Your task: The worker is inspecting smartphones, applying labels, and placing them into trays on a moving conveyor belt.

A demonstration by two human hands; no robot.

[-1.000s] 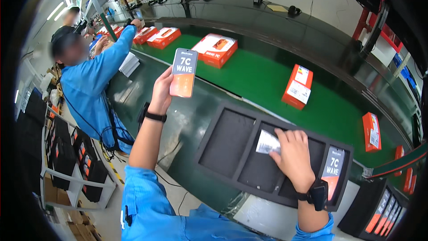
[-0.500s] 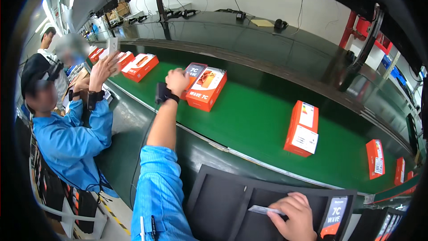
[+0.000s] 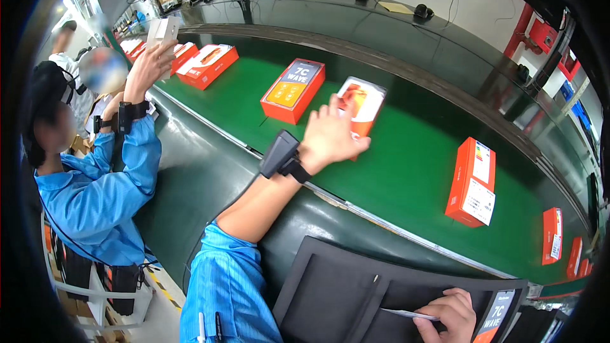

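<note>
My left hand (image 3: 327, 133) stretches over the green conveyor belt, fingers spread on a phone box (image 3: 365, 101) with a white top and an orange phone picture. Part of that box lies hidden under the hand. To its left on the belt is an orange box (image 3: 292, 92) with a grey-and-orange card face on top. In my right hand (image 3: 450, 316) a thin flat card (image 3: 406, 313), seen nearly edge-on, is pinched between thumb and fingers. That hand is over a black divided tray (image 3: 321, 279), beside grey-and-orange cards (image 3: 497, 316) at the tray's right end.
An orange box with white labels (image 3: 471, 181) lies farther right on the belt (image 3: 394, 178), with smaller ones beyond. Another orange box (image 3: 208, 65) sits to the left. At the left, a co-worker in a blue sleeve (image 3: 101, 197) holds up a white box (image 3: 162, 30).
My left hand has moved right from the card-topped box onto the white-topped one. The two boxes, side by side before, now stand apart. My right hand keeps the thin card over the tray.
</note>
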